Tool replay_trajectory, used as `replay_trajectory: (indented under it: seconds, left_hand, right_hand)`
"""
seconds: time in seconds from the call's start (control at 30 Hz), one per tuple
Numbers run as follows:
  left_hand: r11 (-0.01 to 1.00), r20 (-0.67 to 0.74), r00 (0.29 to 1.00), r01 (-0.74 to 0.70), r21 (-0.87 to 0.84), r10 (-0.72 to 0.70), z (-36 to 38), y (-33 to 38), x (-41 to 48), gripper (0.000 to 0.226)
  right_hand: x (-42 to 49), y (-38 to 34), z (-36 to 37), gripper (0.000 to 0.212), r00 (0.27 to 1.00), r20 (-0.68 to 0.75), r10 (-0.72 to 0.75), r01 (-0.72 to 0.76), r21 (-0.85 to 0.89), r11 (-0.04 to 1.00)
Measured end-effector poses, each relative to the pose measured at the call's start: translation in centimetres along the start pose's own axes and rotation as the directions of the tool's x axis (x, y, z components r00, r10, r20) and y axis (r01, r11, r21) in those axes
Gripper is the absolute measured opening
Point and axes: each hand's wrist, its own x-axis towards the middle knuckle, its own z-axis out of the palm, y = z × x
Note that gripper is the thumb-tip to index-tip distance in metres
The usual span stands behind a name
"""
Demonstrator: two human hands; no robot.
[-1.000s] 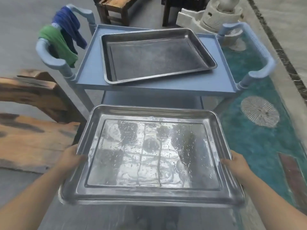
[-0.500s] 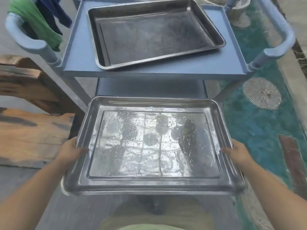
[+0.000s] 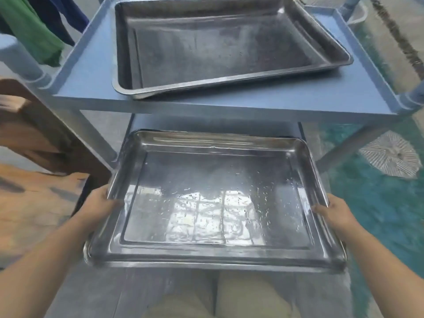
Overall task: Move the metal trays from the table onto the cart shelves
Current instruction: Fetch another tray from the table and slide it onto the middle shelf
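Note:
I hold a wet, shiny metal tray (image 3: pixel 215 203) level in front of me, below the cart's top shelf. My left hand (image 3: pixel 98 206) grips its left rim and my right hand (image 3: pixel 336 211) grips its right rim. The tray's far edge reaches in under the blue cart's top shelf (image 3: pixel 206 106), over the lower shelf (image 3: pixel 206 123), of which only a strip shows. A second, duller metal tray (image 3: pixel 220 44) lies slightly askew on the top shelf.
Green and blue cloths (image 3: pixel 39 26) hang on the cart's left handle (image 3: pixel 16 56). A rough wooden bench (image 3: pixel 34 161) stands at the left. Cart legs (image 3: pixel 91 134) frame the lower shelf opening. A teal painted floor (image 3: pixel 378 214) lies to the right.
The cart has come closer and higher in view. The held tray has gone lower and forward, its far edge now under the top shelf. Both hands keep their grip.

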Motion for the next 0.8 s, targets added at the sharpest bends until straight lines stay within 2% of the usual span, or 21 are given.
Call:
replay_trajectory:
  seconds: [0.1,0.2,0.33,0.4,0.5,0.7,0.8]
  left_hand:
    - [0.998,-0.027,0.998,-0.057,0.012,0.057,2.4,0.5,4.7,0.02]
    - [0.994,-0.07,0.992,-0.108,0.016,0.109,4.6,1.0,9.2,0.019]
    - [0.984,-0.117,0.977,-0.174,0.049,0.178,6.9,1.3,13.5,0.02]
    - [0.977,-0.125,0.972,-0.189,0.096,0.2,7.5,1.5,15.4,0.017]
    - [0.969,-0.148,0.963,-0.209,0.131,0.227,8.0,2.1,17.3,0.019]
    - [0.958,-0.157,0.955,-0.223,0.181,0.252,7.8,4.1,19.5,0.028]
    - [0.959,-0.186,0.948,-0.231,0.164,0.26,7.6,4.9,20.3,0.024]
  right_hand:
    - [5.2,-0.4,2.2,0.015,0.998,-0.04,-0.054,0.054,-0.012,0.998]
    - [10.4,-0.8,4.4,0.022,0.99,-0.079,-0.121,0.12,-0.018,0.993]
    - [15.7,-1.3,6.1,0.056,0.982,-0.122,-0.141,0.135,-0.061,0.989]
    - [18.0,-1.1,6.2,0.057,0.978,-0.133,-0.159,0.152,-0.063,0.986]
    - [20.5,-0.5,6.4,0.071,0.976,-0.126,-0.176,0.169,-0.061,0.984]
    - [23.4,-1.3,6.5,0.056,0.962,-0.174,-0.212,0.215,0.0,0.977]
    - [24.6,-2.1,6.7,0.064,0.955,-0.186,-0.233,0.237,0.0,0.972]
